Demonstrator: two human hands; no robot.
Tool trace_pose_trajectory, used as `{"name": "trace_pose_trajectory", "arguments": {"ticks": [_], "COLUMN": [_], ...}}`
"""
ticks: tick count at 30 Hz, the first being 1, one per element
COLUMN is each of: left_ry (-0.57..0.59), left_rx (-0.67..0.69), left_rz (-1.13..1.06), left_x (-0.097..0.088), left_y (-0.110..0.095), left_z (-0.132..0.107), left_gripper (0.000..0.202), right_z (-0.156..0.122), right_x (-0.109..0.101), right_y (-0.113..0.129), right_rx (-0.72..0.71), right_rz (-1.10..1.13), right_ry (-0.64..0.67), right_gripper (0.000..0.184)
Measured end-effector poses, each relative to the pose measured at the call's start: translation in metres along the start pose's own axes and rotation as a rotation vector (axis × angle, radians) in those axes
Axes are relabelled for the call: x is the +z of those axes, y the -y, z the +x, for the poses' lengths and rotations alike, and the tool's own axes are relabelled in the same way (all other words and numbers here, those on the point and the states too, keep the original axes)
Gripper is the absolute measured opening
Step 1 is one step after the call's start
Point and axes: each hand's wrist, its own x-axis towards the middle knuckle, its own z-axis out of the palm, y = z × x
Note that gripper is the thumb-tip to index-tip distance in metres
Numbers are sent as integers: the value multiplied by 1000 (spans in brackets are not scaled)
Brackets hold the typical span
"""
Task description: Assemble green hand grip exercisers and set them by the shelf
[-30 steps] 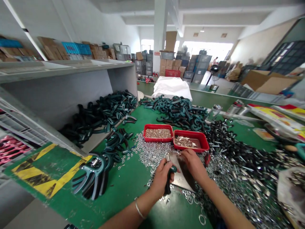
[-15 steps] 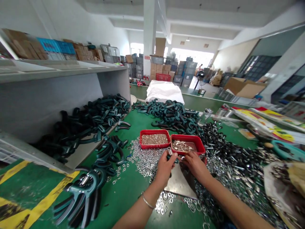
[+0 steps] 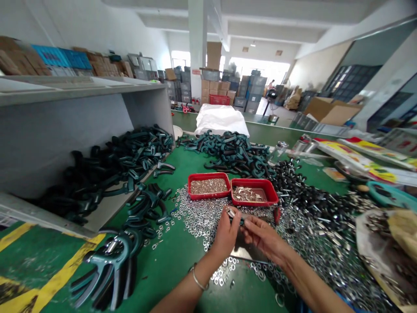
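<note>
My left hand point(image 3: 226, 232) is closed around a teal clamp part with a silver metal cylinder point(image 3: 231, 212) showing at its top; fingers cover most of the part. Close against its right end, my right hand point(image 3: 264, 238) pinches thumb and fingers together, and whatever is between them is too small to make out. Both hands are above a flat metal plate point(image 3: 245, 248). Just beyond them are two red trays: the left tray point(image 3: 210, 198) holds tiny metal pieces, the right tray point(image 3: 272, 191) small pins.
Loose metal rings point(image 3: 197, 219) spread left of my hands. Black-headed screws point(image 3: 302, 191) heap up to the right. Teal clamp parts point(image 3: 233, 150) pile behind the trays and fill a grey shelf box point(image 3: 148, 104). Assembled clamps point(image 3: 112, 261) lie front left.
My right hand has drawn back from the right tray's front edge and turned, still beside the clamp part. My left hand keeps its hold. The view has shifted slightly.
</note>
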Motion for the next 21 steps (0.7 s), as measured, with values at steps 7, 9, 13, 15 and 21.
{"name": "trace_pose_trajectory", "arguments": {"ticks": [7,9,13,15,21], "left_ry": [116,161,176,117,85], "left_rx": [-78,-80,-92,-145,-154], "left_rz": [-11,-27,-8,0,-66], "left_x": [0,-2,-3,-3,-3], "left_y": [-11,-14,-9,-6,-9], "left_z": [-1,1,2,2,6], "left_gripper": [23,24,26,28,34], "right_z": [-13,-13,-15,-17,1], "right_x": [-8,-10,-13,-23,-129], "right_y": [-11,-17,-24,-21,19], "right_rx": [-646,-899,-962,-809,-338], "right_rz": [-818,-1087,-1311,-1363,-1322], "right_ry": [-275,-293,-273,-169,-746], "right_gripper": [13,16,26,30,32]}}
